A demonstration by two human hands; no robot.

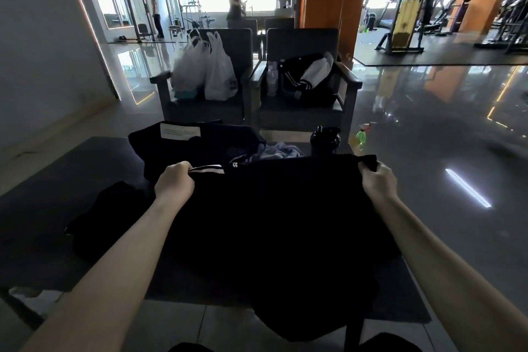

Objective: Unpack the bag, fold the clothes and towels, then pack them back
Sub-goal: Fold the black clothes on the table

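A black garment (280, 223) hangs spread out over the dark low table (71, 174). My left hand (174, 181) grips its upper left corner by a white-striped edge. My right hand (378, 180) grips its upper right corner. The cloth drapes down past the table's near edge. Behind it lies the black bag (197, 146) with a white label, and a pale blue cloth (274, 151) is bunched beside it. Another dark piece of clothing (105, 223) lies on the table to the left.
A black shaker bottle (325, 141) stands at the table's far right. Two grey armchairs behind hold white plastic bags (205, 71) and a black-and-white jacket (308, 80). A green bottle (361, 136) sits on the glossy floor. Gym machines and two people are far back.
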